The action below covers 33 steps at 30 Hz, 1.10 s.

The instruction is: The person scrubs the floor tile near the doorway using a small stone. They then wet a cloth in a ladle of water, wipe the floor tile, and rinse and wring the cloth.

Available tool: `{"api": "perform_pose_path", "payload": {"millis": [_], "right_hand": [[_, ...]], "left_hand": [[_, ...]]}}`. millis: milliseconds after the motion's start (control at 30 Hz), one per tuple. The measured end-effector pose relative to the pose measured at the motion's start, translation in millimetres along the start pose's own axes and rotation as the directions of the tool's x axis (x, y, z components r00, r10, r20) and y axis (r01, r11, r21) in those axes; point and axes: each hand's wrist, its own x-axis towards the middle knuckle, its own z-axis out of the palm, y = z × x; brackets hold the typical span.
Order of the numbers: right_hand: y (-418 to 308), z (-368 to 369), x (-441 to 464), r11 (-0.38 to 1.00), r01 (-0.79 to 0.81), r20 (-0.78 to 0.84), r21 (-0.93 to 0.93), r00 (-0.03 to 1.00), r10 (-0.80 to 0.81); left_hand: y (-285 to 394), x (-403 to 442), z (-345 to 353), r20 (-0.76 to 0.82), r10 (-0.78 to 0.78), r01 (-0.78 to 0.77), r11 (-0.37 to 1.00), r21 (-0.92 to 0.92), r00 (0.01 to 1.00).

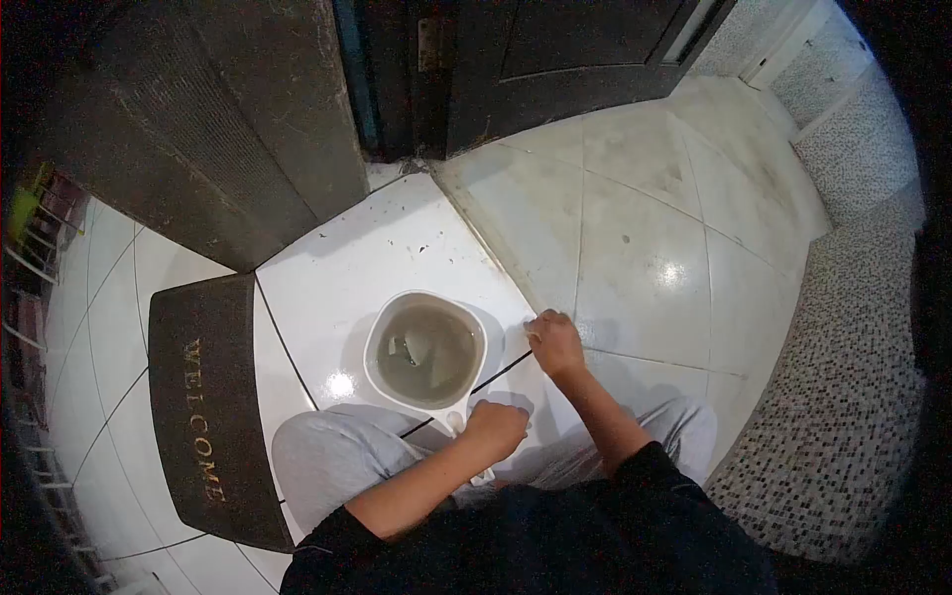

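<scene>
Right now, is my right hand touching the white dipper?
Apart: the head view shows white tile between your right hand and the white dipper's rim.

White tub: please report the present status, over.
Left hand at handle, right hand right of tub; grips unclear. Tub upright, murky water inside. Doormat apart, to the left.

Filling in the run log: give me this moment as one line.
white dipper: greyish liquid inside | left hand: by dipper handle, grip unclear | right hand: curled over floor tiles, contents unclear
</scene>
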Motion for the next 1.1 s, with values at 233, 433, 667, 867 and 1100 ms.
{"api": "perform_pose_path", "payload": {"millis": [233, 433, 667, 867, 1100], "right_hand": [[-2.0, -6.0, 4.5, 0.997, -0.004, 0.060, -0.077, 0.998, 0.008], [0.5, 1.2, 3.2, 0.999, 0.010, -0.045, -0.050, 0.999, -0.012], [-0.5, -1.3, 8.8, 0.999, -0.001, -0.069, 0.033, 0.998, 0.003], [5.6, -0.2, 10.4, 0.999, 0.007, -0.017, 0.036, 1.000, -0.006], [7.1, -2.9, 2.9, 0.998, -0.030, 0.152, -0.063, 0.988, 0.039]], "left_hand": [[1.1, 0.0, -3.9, 0.038, -0.002, 0.003, 1.000, -0.012, 0.999], [1.2, 0.1, -2.7, 0.044, 0.007, -0.008, 1.000, 0.016, 0.999], [-3.3, 1.0, 2.7, 0.042, 0.009, -0.009, 1.000, -0.003, 0.999], [-1.5, 1.2, -3.3, 0.059, 0.029, -0.029, 1.000, -0.011, 0.998], [-2.0, 0.4, -2.7, 0.068, 0.025, -0.024, 1.000, -0.019, 0.997]]}}
